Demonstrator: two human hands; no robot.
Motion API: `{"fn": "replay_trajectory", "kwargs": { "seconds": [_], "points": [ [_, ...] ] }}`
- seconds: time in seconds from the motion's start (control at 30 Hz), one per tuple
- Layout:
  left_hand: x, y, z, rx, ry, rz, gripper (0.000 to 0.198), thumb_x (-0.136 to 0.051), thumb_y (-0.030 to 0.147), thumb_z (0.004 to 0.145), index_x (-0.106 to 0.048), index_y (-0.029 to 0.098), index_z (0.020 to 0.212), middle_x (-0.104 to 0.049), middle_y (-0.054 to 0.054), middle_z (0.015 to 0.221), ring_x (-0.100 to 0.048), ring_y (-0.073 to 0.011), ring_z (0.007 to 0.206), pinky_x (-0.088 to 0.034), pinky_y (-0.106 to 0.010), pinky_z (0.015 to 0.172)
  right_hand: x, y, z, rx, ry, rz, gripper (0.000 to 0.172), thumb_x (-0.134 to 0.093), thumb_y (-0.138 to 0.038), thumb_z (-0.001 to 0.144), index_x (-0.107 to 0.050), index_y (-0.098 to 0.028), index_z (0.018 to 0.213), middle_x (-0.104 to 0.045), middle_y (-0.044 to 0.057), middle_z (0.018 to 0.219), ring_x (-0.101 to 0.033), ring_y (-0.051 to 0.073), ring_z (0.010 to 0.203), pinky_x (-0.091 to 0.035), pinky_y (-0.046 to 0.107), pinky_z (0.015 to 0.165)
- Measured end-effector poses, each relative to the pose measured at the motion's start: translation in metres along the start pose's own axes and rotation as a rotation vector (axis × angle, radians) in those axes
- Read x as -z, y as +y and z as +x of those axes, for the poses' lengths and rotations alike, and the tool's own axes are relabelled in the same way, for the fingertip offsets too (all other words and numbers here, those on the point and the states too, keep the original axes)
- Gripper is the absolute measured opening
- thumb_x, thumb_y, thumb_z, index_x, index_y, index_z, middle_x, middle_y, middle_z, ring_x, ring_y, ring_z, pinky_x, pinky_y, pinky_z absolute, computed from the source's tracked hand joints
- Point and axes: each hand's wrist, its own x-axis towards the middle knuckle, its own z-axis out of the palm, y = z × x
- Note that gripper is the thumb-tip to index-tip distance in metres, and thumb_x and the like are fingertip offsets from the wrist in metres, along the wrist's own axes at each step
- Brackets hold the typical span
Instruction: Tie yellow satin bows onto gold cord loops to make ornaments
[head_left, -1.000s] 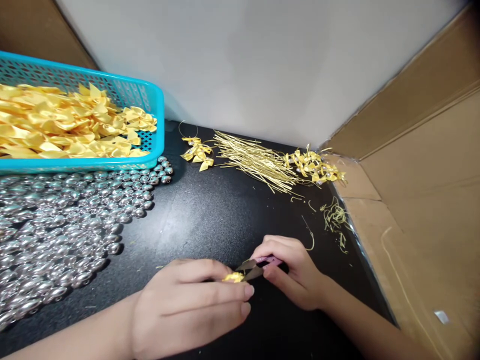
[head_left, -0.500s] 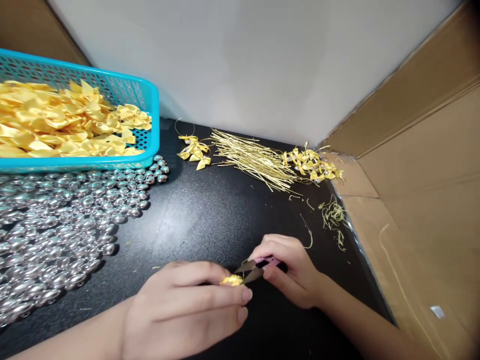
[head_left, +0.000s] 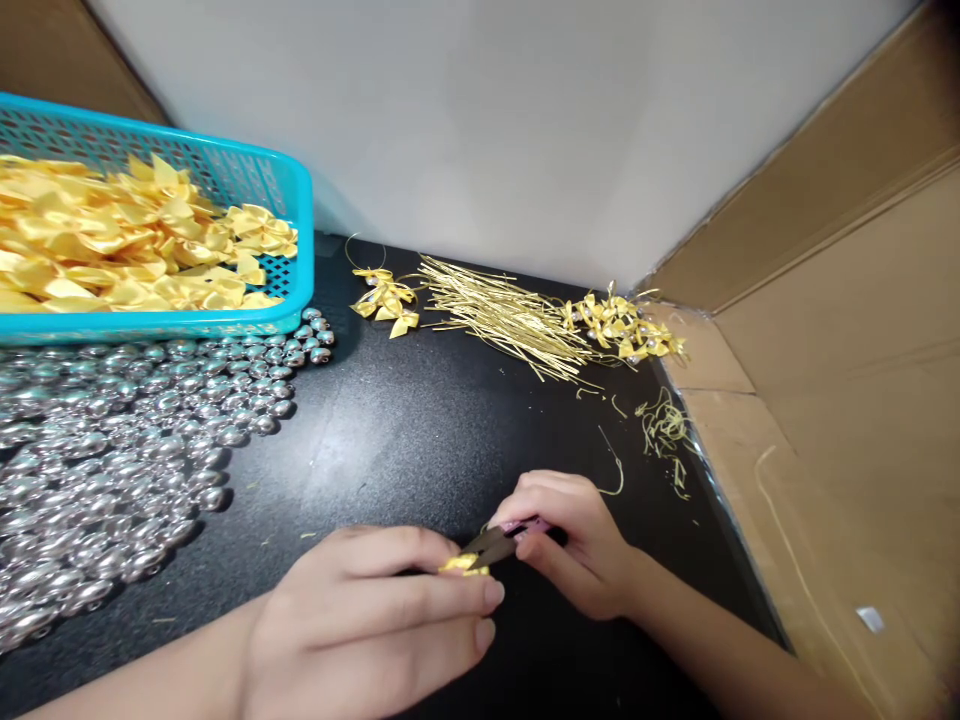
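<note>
In the lower middle of the head view, my left hand (head_left: 382, 610) pinches a small yellow ribbon bow (head_left: 463, 566), mostly covered by the fingers. My right hand (head_left: 577, 545) is closed round small thread snips (head_left: 517, 535) with a pink handle and dark blades. The blade tips lie right at the yellow bow, beside my left fingertips. Whether a thread is between the blades is too small to tell.
A blue basket (head_left: 304, 240) full of yellow ribbon bows (head_left: 112, 240) stands left, behind many silver beads (head_left: 150, 450). Toward the wall lie gold twist ties (head_left: 510, 320), finished-looking bow pieces (head_left: 630, 330) and tangled thread scraps (head_left: 664, 425). Cardboard (head_left: 825, 300) borders the right side.
The snips in my right hand have moved slightly left, closer onto the bow, and their blades have come together. My left hand has stayed nearly still.
</note>
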Motion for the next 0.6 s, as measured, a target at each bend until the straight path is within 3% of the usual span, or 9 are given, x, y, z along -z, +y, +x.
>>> {"fn": "replay_trajectory", "kwargs": {
  "seconds": [0.2, 0.43, 0.6],
  "points": [
    [-0.0051, -0.0021, -0.0024, -0.021, 0.099, -0.015, 0.017, -0.058, 0.025, 0.094, -0.074, 0.022, 0.096, -0.078, 0.004, 0.078, -0.072, -0.0055, 0.065, -0.057, -0.006, 0.07, 0.0005, 0.0005, -0.0005, -0.004, 0.001, 0.004, 0.041, -0.041, -0.048, 0.099, -0.064, -0.017, 0.085, -0.065, 0.003, 0.068, -0.052, 0.013, 0.058, -0.039, 0.027, 0.058],
    [-0.0055, -0.0035, -0.003, -0.083, 0.09, 0.063, 0.021, -0.055, 0.026, 0.096, -0.075, 0.023, 0.092, -0.078, 0.003, 0.078, -0.071, -0.0061, 0.065, -0.058, -0.007, 0.071, 0.0, -0.0024, 0.0001, 0.002, 0.026, -0.001, 0.042, -0.042, -0.048, 0.098, -0.063, -0.017, 0.08, -0.063, 0.003, 0.064, -0.051, 0.012, 0.056, -0.039, 0.026, 0.057],
    [-0.0062, -0.0053, -0.0029, -0.03, 0.109, 0.027, 0.02, -0.056, 0.028, 0.095, -0.075, 0.024, 0.095, -0.078, 0.004, 0.075, -0.071, -0.0065, 0.062, -0.059, -0.008, 0.067, 0.0008, -0.0026, 0.0003, 0.006, 0.041, -0.019, 0.041, -0.041, -0.046, 0.099, -0.061, -0.018, 0.078, -0.058, 0.001, 0.061, -0.049, 0.012, 0.055, -0.038, 0.026, 0.056]
  ]
}}
